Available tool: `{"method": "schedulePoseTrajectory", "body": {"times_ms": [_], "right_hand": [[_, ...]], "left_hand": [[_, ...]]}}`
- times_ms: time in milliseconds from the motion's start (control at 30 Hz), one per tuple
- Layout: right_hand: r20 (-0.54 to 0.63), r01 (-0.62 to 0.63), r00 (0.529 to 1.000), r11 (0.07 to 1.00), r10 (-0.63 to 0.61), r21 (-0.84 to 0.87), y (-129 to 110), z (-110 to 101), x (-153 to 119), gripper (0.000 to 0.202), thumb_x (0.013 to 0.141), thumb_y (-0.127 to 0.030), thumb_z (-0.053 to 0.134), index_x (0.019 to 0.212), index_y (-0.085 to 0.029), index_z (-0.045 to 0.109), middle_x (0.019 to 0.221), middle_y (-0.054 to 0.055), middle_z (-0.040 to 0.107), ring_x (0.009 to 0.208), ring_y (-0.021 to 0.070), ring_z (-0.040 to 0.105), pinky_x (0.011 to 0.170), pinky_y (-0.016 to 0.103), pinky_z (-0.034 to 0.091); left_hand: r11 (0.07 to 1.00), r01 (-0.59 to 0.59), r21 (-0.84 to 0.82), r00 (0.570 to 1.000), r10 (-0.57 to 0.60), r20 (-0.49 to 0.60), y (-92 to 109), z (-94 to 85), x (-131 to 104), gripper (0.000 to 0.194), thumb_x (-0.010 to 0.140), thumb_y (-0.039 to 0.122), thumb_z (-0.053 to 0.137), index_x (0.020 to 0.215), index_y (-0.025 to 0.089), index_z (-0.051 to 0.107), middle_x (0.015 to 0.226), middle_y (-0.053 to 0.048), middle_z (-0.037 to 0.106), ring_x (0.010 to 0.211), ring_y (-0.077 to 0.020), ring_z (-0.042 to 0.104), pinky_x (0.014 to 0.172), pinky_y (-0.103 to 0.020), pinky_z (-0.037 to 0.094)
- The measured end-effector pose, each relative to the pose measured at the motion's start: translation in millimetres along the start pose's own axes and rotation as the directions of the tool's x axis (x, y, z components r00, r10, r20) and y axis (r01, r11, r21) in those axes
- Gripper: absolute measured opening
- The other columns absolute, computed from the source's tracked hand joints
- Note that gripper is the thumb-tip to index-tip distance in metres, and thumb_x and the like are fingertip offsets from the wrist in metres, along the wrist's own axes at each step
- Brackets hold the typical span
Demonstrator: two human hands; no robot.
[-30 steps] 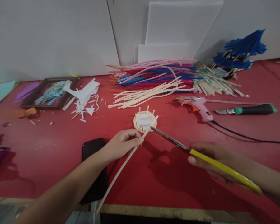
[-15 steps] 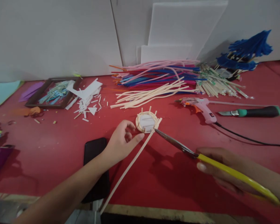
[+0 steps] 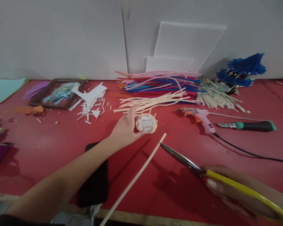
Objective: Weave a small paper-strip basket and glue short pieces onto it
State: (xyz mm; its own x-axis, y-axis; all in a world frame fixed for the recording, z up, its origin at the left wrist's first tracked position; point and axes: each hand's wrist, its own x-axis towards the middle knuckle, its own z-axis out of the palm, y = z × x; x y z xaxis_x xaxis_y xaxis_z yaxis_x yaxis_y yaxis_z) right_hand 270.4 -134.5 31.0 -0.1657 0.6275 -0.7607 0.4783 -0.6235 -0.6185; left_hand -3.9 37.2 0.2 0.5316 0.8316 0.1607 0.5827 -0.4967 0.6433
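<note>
Thumb and fingers of my left hand [image 3: 124, 130] close around the left side of a small round woven basket [image 3: 155, 126]. It has a white base and short cream stubs standing up from its rim. My right hand [image 3: 226, 188] is wrapped around yellow-handled scissors [image 3: 179, 157], whose blades look closed. At their tip is a long cream pipe cleaner [image 3: 141, 171], its upper end free of the basket. The strip slants down past the table's front edge, where its lower end leaves the view.
Behind the basket lie cream pipe cleaners [image 3: 146, 103] and a coloured bundle [image 3: 160, 82]. To the right are a pink glue gun [image 3: 205, 121] with a black cord and a utility knife [image 3: 252, 126]. A black phone [image 3: 94, 185] lies under my left forearm; white scraps [image 3: 94, 95] lie farther left.
My left hand has closed on the basket and shifted it slightly left. The scissors and the cream pipe cleaner have come away from its rim, toward me.
</note>
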Motion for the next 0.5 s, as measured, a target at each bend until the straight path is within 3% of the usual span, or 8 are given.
{"method": "schedulePoseTrajectory", "body": {"times_ms": [167, 267, 333, 433, 467, 500], "right_hand": [[0.033, 0.04, 0.999, 0.999, -0.04, -0.004, 6.2, 1.0, 7.0, 0.076, 0.066, -0.098, 0.045, 0.079, -0.023, 0.045, 0.048, -0.009, 0.038, 0.041, 0.0049, 0.03, 0.041, 0.02, 0.021], [0.098, 0.07, 0.993, 0.997, -0.067, -0.023, 15.5, 3.4, 15.2, 0.074, 0.069, -0.098, 0.042, 0.077, -0.025, 0.041, 0.045, -0.01, 0.037, 0.037, 0.0058, 0.032, 0.037, 0.021, 0.022], [0.105, 0.049, 0.993, 0.998, -0.045, -0.042, 19.7, 4.5, 19.6, 0.073, 0.069, -0.098, 0.042, 0.078, -0.025, 0.04, 0.043, -0.011, 0.035, 0.035, 0.0059, 0.031, 0.034, 0.021, 0.021], [0.094, 0.034, 0.995, 0.996, -0.025, -0.085, 16.7, 3.8, 22.7, 0.069, 0.071, -0.093, 0.05, 0.079, -0.025, 0.042, 0.045, -0.011, 0.034, 0.035, 0.0054, 0.03, 0.033, 0.02, 0.021], [0.087, 0.029, 0.996, 0.995, -0.021, -0.098, 13.6, 3.1, 22.8, 0.068, 0.071, -0.091, 0.053, 0.078, -0.025, 0.043, 0.047, -0.011, 0.035, 0.035, 0.0052, 0.031, 0.033, 0.02, 0.023], [0.069, 0.025, 0.997, 0.994, -0.017, -0.108, 10.0, 2.5, 22.8, 0.067, 0.07, -0.09, 0.055, 0.077, -0.024, 0.044, 0.049, -0.01, 0.037, 0.037, 0.0048, 0.033, 0.034, 0.019, 0.025]], "left_hand": [[0.971, 0.124, 0.206, 0.983, -0.091, -0.162, -19.1, -15.4, -16.7, 0.085, 0.077, 0.027, 0.075, 0.148, 0.015, 0.028, 0.117, -0.015, 0.068, 0.111, -0.0318, 0.068, 0.095, -0.046, 0.054], [0.934, 0.124, 0.335, 0.966, -0.037, -0.256, -41.9, -22.4, -29.4, 0.087, 0.079, 0.029, 0.076, 0.147, 0.014, 0.025, 0.12, -0.016, 0.066, 0.114, -0.0335, 0.067, 0.099, -0.05, 0.053], [0.917, 0.122, 0.381, 0.937, 0.02, -0.349, -51.9, -23.0, -39.4, 0.088, 0.079, 0.04, 0.078, 0.145, 0.013, 0.027, 0.134, -0.022, 0.057, 0.126, -0.0381, 0.059, 0.105, -0.054, 0.05], [0.927, 0.105, 0.361, 0.84, 0.111, -0.531, -41.7, -18.5, -57.4, 0.098, 0.068, 0.069, 0.079, 0.138, 0.015, 0.035, 0.139, -0.025, 0.049, 0.133, -0.0414, 0.049, 0.104, -0.056, 0.049], [0.942, 0.083, 0.326, 0.846, 0.106, -0.523, -30.6, -16.0, -63.5, 0.091, 0.071, 0.072, 0.075, 0.134, 0.016, 0.039, 0.136, -0.024, 0.052, 0.13, -0.04, 0.051, 0.099, -0.054, 0.052], [0.959, 0.061, 0.276, 0.889, 0.074, -0.452, -16.9, -13.3, -68.7, 0.08, 0.077, 0.071, 0.069, 0.129, 0.016, 0.045, 0.132, -0.022, 0.056, 0.127, -0.0384, 0.054, 0.098, -0.053, 0.052]]}}
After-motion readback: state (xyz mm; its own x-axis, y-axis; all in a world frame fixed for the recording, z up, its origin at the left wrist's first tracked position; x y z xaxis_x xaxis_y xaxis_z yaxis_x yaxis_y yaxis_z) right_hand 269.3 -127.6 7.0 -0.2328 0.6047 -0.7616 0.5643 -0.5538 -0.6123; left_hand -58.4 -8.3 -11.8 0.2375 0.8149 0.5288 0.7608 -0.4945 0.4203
